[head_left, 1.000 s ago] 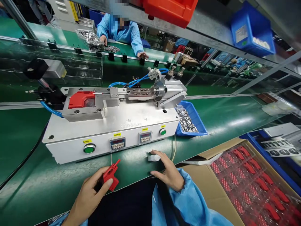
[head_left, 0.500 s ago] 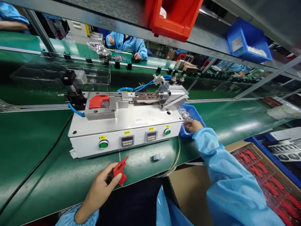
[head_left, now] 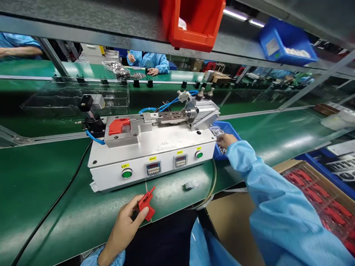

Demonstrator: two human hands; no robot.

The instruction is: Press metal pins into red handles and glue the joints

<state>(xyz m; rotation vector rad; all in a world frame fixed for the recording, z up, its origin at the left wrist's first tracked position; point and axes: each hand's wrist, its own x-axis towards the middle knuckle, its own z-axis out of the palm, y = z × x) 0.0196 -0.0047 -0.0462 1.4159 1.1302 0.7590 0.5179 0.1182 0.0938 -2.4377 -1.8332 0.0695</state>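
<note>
In the head view my left hand [head_left: 126,225] is closed around a red pistol-shaped plastic part [head_left: 146,207], its thin tip pointing up and right, just in front of the white bench machine [head_left: 163,147]. A similar red part [head_left: 118,126] lies in the metal fixture at the machine's left end. My right hand [head_left: 227,140] reaches into the blue bin [head_left: 232,129] beside the machine's right end. Its fingers are curled among small metal pieces [head_left: 222,149]; the fingertips are partly hidden, so what they pinch cannot be made out.
A small pale block [head_left: 191,185] lies before the machine. Right of me, a box holds a clear tray of red parts [head_left: 316,190]. Above hangs a shelf with a red bin [head_left: 191,40] and a blue bin [head_left: 299,61]. A co-worker [head_left: 155,62] sits across the bench.
The camera view has shifted slightly. My left hand still holds the red part in front of the machine, and my right hand stays in the blue bin with its fingers slightly moved.
</note>
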